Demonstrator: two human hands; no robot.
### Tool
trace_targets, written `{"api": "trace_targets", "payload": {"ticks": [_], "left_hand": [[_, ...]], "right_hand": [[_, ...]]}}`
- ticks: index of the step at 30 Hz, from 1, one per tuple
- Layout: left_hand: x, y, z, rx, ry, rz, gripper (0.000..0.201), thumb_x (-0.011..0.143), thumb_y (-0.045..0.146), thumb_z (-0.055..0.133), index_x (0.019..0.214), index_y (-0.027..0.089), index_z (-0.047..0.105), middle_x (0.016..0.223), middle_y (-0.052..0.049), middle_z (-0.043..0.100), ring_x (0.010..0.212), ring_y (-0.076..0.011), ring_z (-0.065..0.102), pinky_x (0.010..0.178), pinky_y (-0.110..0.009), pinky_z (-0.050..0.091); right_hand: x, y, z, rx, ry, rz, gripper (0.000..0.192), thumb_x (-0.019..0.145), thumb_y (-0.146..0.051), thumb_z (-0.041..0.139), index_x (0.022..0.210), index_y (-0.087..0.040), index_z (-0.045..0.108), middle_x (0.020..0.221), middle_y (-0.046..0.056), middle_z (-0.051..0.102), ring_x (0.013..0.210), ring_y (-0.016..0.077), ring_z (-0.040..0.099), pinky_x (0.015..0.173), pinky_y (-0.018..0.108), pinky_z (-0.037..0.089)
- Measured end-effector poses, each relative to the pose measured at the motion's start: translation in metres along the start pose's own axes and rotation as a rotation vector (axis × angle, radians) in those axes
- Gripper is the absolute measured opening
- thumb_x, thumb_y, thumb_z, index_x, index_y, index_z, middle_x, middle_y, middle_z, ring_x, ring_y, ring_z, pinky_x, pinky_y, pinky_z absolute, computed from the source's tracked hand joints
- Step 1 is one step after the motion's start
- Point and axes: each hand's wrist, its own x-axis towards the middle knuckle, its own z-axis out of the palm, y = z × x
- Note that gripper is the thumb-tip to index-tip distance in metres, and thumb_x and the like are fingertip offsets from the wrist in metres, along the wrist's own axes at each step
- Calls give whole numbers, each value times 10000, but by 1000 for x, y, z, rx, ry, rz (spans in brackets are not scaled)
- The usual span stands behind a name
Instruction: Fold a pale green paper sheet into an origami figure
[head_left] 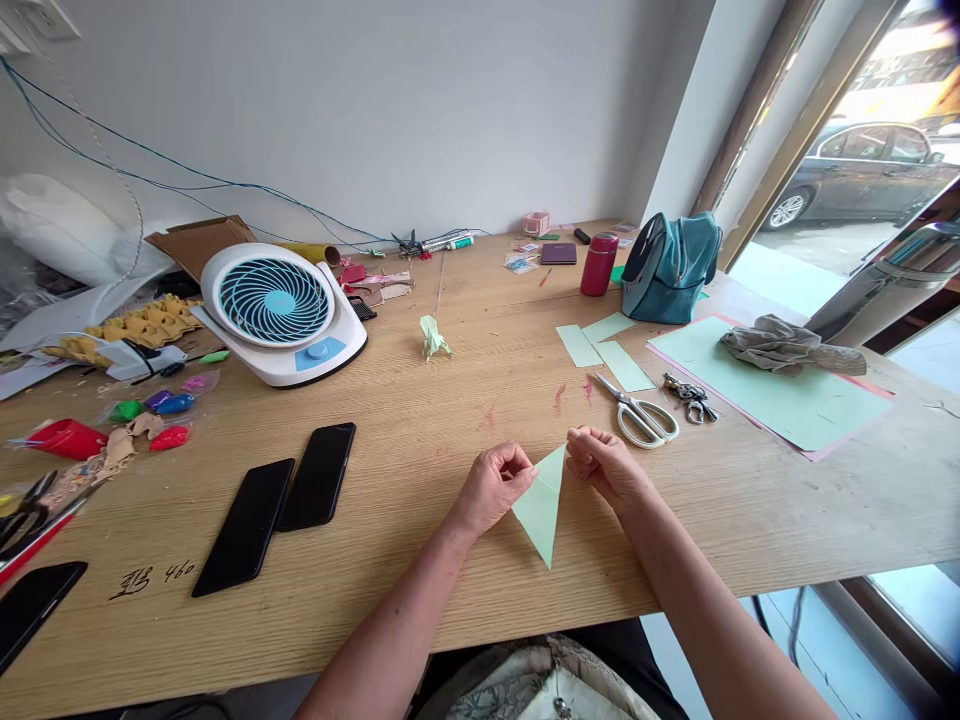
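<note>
A pale green sheet of paper (541, 505), folded to a triangle, is held between my two hands over the front of the wooden table. My left hand (496, 487) pinches its upper left edge between thumb and fingers. At the top right corner, my right hand (606, 465) has its fingertips closed on the paper. One point of the triangle hangs down toward the table's front edge. Beyond my hands stands a small folded green paper figure (433, 338). White-handled scissors (643, 418) lie just past my right hand, beside several green paper pieces (624, 365).
A white fan (281, 310) stands at the back left, with black phones (244, 527) in front. Keys (690, 397), large green sheets (795, 400) under a crumpled cloth (787, 345), a red flask (599, 265) and a teal bag (670, 270) are to the right.
</note>
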Motion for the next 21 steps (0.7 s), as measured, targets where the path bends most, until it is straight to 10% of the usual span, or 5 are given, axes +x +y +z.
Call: {"api": "trace_targets", "payload": {"ticks": [4, 7, 21], "left_hand": [[1, -5, 0, -176, 59, -40, 286, 810, 354, 662, 662, 163, 508, 615, 49, 447, 581, -78, 372, 555, -203, 306], [2, -7, 2, -299, 178, -42, 305, 797, 395, 692, 683, 159, 535, 623, 44, 478, 595, -80, 400, 588, -203, 332], [6, -4, -5, -398, 271, -160, 344, 668, 453, 794, 669, 139, 654, 618, 6, 592, 578, -91, 493, 591, -226, 409]], "right_hand": [[-7, -5, 7, -28, -7, -61, 343, 757, -505, 751, 725, -202, 595, 650, -41, 463, 574, 92, 392, 538, 224, 345], [-15, -3, 19, -267, -250, -44, 341, 797, -518, 709, 841, -185, 650, 762, 1, 573, 681, 130, 495, 609, 241, 392], [-20, 7, 22, -849, -411, -88, 409, 855, -517, 594, 635, -182, 509, 535, -51, 390, 500, 86, 298, 472, 251, 204]]}}
